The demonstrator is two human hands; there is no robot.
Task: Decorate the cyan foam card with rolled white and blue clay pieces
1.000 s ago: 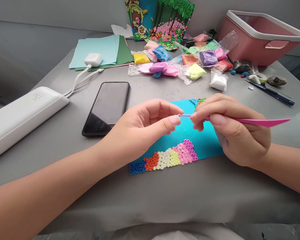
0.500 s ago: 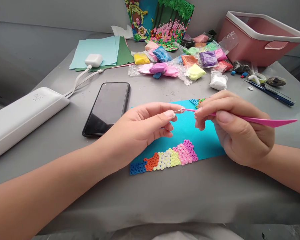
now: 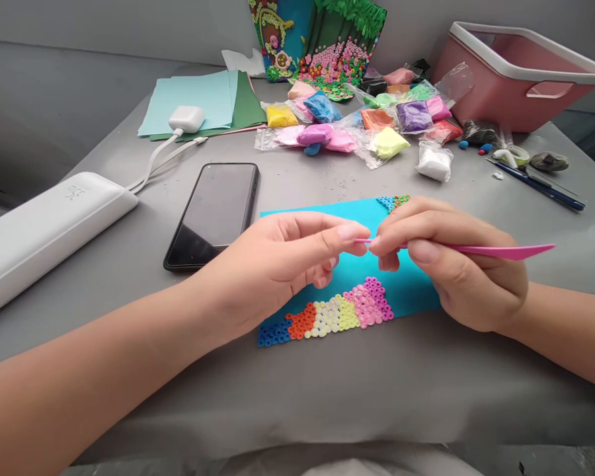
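While the right hand (image 3: 456,271) pinches a slim pink modelling tool (image 3: 480,250) between thumb and fingers, its flat end pointing away to the right, the left hand (image 3: 287,261) meets the tool's thin tip with thumb and forefinger pressed together; whether a bit of clay sits between those fingertips is too small to tell. The grip hovers directly above a turquoise sheet (image 3: 406,287) lying on the grey table (image 3: 327,383).

Just below the grip, along the sheet's near edge, runs a band of small clay rings (image 3: 334,314) in blue, orange, cream, yellow and pink. Just beyond the right hand, at the sheet's far corner, sits a smaller patch of rings (image 3: 394,200). The rest of the sheet between the two patches is bare, so the ring pattern looks only partly laid, with most of the surface left to cover.

Left of the grip lies a dark phone (image 3: 213,211), and further left a white case (image 3: 44,231). Well beyond the grip, bags of coloured clay (image 3: 357,122) are heaped together, with a pink tub (image 3: 515,76) to their right.
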